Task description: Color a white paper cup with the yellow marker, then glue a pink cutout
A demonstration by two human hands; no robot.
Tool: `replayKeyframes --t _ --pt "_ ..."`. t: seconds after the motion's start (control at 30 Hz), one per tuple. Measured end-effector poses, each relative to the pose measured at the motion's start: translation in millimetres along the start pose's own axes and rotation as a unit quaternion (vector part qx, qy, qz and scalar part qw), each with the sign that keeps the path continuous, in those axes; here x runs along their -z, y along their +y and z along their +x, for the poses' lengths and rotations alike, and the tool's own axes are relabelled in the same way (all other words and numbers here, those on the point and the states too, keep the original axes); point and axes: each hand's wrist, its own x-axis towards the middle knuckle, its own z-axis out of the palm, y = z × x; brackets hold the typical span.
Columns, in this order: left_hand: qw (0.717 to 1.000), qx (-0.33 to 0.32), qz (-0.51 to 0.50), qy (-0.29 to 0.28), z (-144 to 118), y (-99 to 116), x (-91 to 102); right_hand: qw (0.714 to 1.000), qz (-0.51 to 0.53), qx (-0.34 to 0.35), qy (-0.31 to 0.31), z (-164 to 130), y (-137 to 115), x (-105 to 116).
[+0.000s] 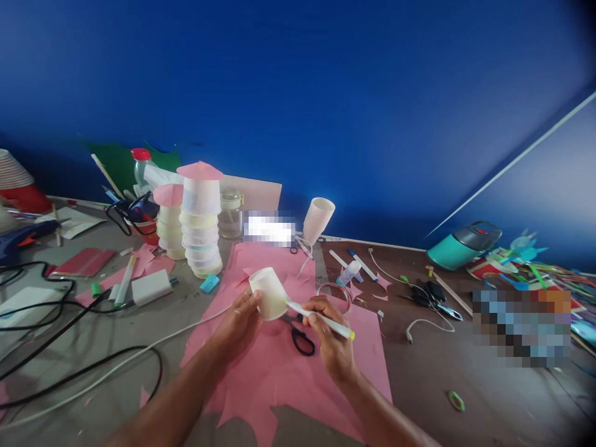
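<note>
One view, head-worn. Station: above the near side of the worktop (419, 385), looking forward and down. Facing: the blue wall (261, 93) beyond the worktop's far edge, which crosses the frame about mid-height. Range: close, the left hand (244, 318) and right hand (331, 340) just ahead, below centre. Field: wide, the worktop running out of frame left, right and below.

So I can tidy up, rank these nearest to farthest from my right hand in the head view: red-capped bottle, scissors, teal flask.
1. Scissors: just left of your right hand.
2. Teal flask: right, by the wall.
3. Red-capped bottle: back left.
</note>
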Motion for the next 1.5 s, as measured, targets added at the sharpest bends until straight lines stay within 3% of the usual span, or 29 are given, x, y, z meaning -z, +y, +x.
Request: replayKeyframes --t 0.3,0.47,0.67,1.07,1.5 --pt "1.0 -0.002 -0.001 0.014 1.1 -2.2 4.1 0.994 0.074 -0.077 0.023 -1.4 3.5 -0.4" --pt "1.0 0.007 0.006 0.015 -0.8 -3.5 0.6 0.987 0.139 -0.069 0.029 -1.8 12.5 2.4" --pt "0.999 0.012 0.026 -0.015 -4.7 0.6 -8.3 0.996 0.084 -0.023 -0.015 -1.9 8.4 0.7" --pt "0.998 0.026 0.042 -0.045 -8.1 5.1 -18.3 0.999 0.049 0.008 -0.018 0.3 -0.3 -2.2" --pt "1.0 0.013 0.018 -0.009 -3.7 2.9 -4.8 0.994 0.07 -0.081 -0.006 0.7 10.0 3.6"
